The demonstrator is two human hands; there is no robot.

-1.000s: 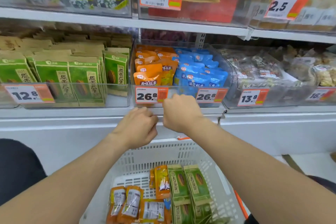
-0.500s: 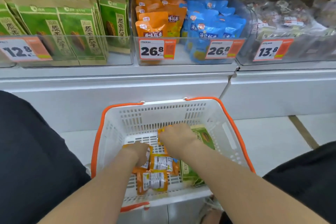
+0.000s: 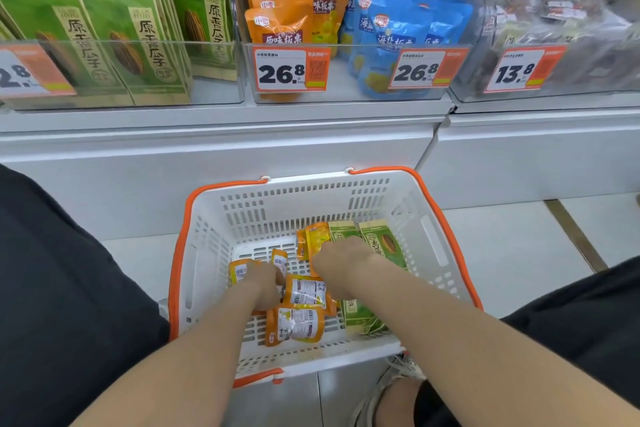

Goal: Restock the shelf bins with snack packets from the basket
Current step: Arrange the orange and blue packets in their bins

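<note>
left hand (image 3: 263,288) is lying on orange packets (image 3: 306,292) — grip: cannot tell | right hand (image 3: 341,258) is gripping 1 orange packet (image 3: 316,237) — inside basket (image 3: 304,181)

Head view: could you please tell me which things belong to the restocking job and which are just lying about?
Job: basket, orange packets, green packets, left hand, right hand, orange-packet bin, green-packet bin.
Bystanders: blue packets, price tags, clear-wrapped snacks, shoe.
</note>
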